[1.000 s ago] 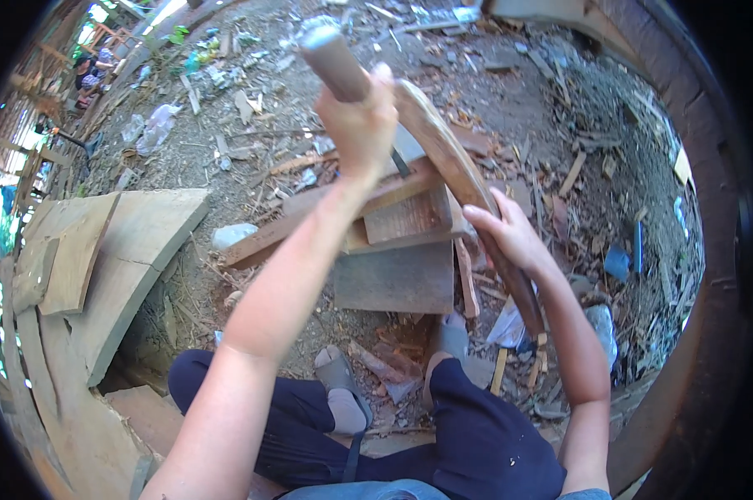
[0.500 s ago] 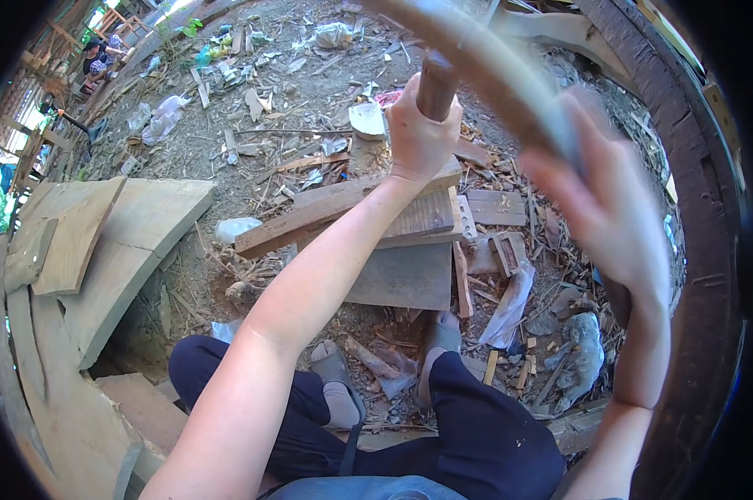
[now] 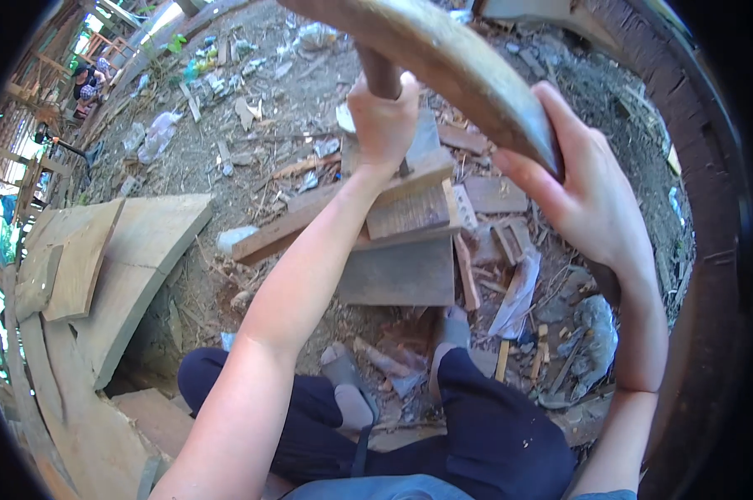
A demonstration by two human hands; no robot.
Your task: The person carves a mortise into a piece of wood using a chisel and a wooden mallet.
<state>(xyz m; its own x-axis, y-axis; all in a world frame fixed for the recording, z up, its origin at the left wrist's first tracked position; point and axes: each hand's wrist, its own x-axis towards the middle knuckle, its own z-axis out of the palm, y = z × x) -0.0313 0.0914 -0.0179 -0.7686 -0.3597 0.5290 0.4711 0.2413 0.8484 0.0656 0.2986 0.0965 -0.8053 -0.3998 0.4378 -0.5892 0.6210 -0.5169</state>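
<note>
A long curved wooden piece (image 3: pixel 460 62) slants across the top of the view, its upper left end cut off by the edge. My left hand (image 3: pixel 385 125) is closed round a brown wooden rod (image 3: pixel 379 73) that meets the underside of the curve; whether the two are joined I cannot tell. At the curve's lower right end, my right hand (image 3: pixel 597 196) grips the wood between thumb and fingers. Beneath my left forearm lie a long wooden beam (image 3: pixel 264 237), a short wood block (image 3: pixel 410 212) and a flat grey board (image 3: pixel 397 273) close to my feet.
Large planks (image 3: pixel 135 267) lean at the left. Wood scraps and plastic litter cover the dirt ground, including a crumpled clear bag (image 3: pixel 593 337) at the right. A dark thick wooden edge (image 3: pixel 714 250) curves along the right side. Another person (image 3: pixel 86 83) sits far at the upper left.
The curved piece and my left hand with the rod have shifted left. My right hand, blurred before, is now sharper and slightly lower left, still on the end of the curve.
</note>
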